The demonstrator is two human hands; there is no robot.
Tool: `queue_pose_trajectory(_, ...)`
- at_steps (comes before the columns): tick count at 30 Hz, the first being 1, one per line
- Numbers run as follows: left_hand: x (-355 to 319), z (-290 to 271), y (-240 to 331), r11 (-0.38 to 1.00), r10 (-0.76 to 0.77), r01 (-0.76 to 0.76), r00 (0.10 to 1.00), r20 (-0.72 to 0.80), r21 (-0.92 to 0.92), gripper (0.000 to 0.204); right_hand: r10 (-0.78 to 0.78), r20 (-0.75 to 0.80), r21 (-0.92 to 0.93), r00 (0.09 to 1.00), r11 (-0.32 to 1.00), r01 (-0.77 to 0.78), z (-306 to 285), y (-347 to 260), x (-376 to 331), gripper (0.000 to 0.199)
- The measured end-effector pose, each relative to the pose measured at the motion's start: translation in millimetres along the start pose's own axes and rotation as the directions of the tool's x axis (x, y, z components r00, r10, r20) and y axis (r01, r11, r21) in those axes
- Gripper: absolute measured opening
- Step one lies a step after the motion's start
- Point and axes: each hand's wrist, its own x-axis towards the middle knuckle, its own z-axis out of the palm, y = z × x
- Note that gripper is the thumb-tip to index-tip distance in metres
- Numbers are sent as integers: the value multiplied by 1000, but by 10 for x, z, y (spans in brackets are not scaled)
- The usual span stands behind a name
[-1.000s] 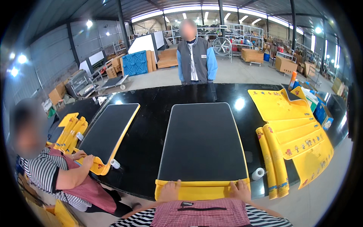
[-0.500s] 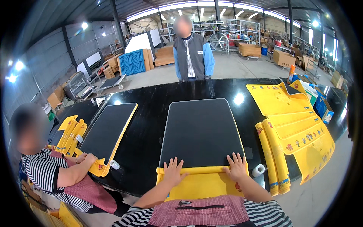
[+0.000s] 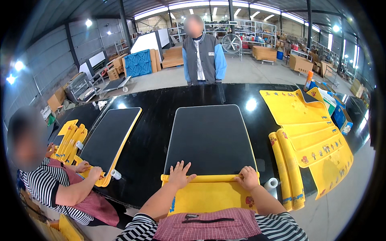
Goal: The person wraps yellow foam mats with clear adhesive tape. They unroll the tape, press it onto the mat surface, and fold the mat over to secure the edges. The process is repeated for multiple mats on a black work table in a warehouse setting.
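Note:
In front of me a mat lies black side up (image 3: pixel 211 138), its near end turned over into a yellow roll (image 3: pixel 213 178) across its width. Yellow printed material (image 3: pixel 213 197) extends from the roll toward my apron. My left hand (image 3: pixel 179 175) lies flat on the left part of the roll, fingers spread onto the black surface. At the roll's right end, my right hand (image 3: pixel 247 178) has its fingers curled over the yellow edge. A white roll of film or tape (image 3: pixel 271 184) stands beside my right hand.
Two rolled yellow mats (image 3: pixel 286 168) and unrolled yellow mats (image 3: pixel 321 148) lie to the right on the black table (image 3: pixel 152 156). At left, a co-worker (image 3: pixel 68 184) handles another mat (image 3: pixel 110 138). Another person (image 3: pixel 203 58) stands across the table. Blue boxes (image 3: pixel 341 118) sit far right.
My right hand's fingers have gone from spread flat to curled over the roll. My left hand has shifted slightly up onto the black surface. The co-worker's hands have moved apart.

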Motion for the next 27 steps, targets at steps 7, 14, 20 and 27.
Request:
queue_pose_trajectory(7, 125, -62, 35, 1000, -19, 19, 1000, 16, -5, 86, -68, -237, -63, 969, 996, 55, 324, 65, -234, 42)
queue_pose_trajectory(14, 170, -53, 17, 999, -29, 29, 1000, 6, -26, 85, -1, -34, -165, 999, 986, -4, 123, -176, -192, 64)
queue_pose_trajectory(20, 214, -41, -10, 999, -27, 27, 1000, 3, -40, 83, 48, 20, -157, 999, 987, -44, 143, -178, -130, 63)
queue_pose_trajectory(27, 196, -52, -11, 997, 3, -6, 999, -36, -76, 80, 22, -96, -131, 995, 991, -34, 284, -113, -103, 57)
